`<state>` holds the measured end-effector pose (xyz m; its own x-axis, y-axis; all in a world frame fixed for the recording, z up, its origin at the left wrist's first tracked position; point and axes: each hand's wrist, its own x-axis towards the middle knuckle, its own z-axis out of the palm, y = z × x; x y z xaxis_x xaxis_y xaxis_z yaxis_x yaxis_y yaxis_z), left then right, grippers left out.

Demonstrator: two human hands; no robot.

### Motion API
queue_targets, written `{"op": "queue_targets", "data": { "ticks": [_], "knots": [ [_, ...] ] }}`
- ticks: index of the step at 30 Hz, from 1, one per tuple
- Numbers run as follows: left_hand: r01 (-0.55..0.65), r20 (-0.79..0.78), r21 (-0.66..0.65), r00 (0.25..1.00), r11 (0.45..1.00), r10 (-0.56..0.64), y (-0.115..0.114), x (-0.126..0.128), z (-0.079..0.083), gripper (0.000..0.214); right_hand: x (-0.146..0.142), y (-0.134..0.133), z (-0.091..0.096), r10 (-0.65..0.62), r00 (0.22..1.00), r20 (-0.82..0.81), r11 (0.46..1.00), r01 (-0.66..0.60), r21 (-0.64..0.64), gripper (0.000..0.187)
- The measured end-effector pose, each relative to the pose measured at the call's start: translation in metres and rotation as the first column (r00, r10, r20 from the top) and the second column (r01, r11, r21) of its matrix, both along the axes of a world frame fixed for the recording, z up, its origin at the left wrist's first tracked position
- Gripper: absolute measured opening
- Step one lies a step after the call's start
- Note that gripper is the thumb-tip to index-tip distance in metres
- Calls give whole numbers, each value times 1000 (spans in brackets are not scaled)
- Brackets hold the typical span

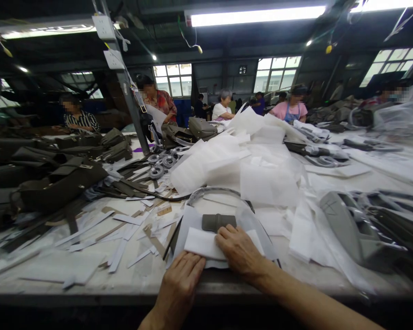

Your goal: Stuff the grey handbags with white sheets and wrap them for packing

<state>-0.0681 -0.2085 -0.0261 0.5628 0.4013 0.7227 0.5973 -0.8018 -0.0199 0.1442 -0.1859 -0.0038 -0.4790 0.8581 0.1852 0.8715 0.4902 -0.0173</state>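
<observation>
In front of me at the table edge lies a handbag (266, 233) mostly covered in pale wrapping, its wrapped handle (220, 190) arching away from me. A dark olive strap tab (211, 222) shows at its middle. Across the bag lies a folded white foam sheet (201, 243). My left hand (182, 282) grips the sheet's near left corner, fingers together and thumb hidden. My right hand (239, 250) has its fingers curled on the sheet just below the tab; its fingertips are close to the tab.
A large heap of white foam sheets (227, 151) rises behind the bag. Dark olive bags (62, 183) pile up at left, near scattered paper strips (124, 240). At right lies a grey bag (347, 229). A metal post (129, 87) stands left of centre. Several people work beyond.
</observation>
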Motion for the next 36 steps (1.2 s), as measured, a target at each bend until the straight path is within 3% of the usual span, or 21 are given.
{"op": "queue_targets", "data": {
  "ticks": [3, 5, 10, 14, 16, 19, 23, 28, 34, 36],
  "knots": [
    [41, -15, 19, 999, 999, -41, -7, 10, 11, 26, -2, -4, -12, -54, 998, -44, 997, 56, 48, 12],
    [19, -106, 6, 994, 1000, -19, -3, 19, 9, 35, -3, -5, -15, -83, 994, -72, 995, 87, 57, 11],
    [-18, -201, 68, 979, 998, 31, 28, 28, -26, 43, 10, -15, -9, -65, 987, -148, 998, 62, -25, 17],
    [1, -273, 66, 962, 998, 17, 31, 22, -40, 44, 24, -29, -20, 9, 988, -154, 1000, -13, -27, 74],
    [18, -342, 106, 940, 994, 20, 27, 23, -39, 45, 27, -33, -30, 8, 990, -138, 999, -14, -38, 88],
    [7, -403, 179, 913, 984, 67, 22, 34, -37, 42, 28, -33, -36, 4, 991, -134, 999, -11, -47, 83],
    [-15, -403, 211, 910, 977, 101, 24, 48, -42, 40, 25, -32, -23, -17, 992, -122, 996, 6, -94, 72],
    [74, -453, 128, 891, 989, -8, 32, 43, -35, 40, 13, -35, -12, -98, 993, -61, 989, 90, -120, 71],
    [100, -429, 84, 902, 991, -54, 38, 38, -11, 38, 8, -35, -14, -126, 991, -41, 990, 128, 60, 66],
    [99, -399, 87, 915, 991, -57, 39, 39, -8, 38, 7, -32, -15, -137, 990, -36, 981, 141, 135, 56]
  ]
}}
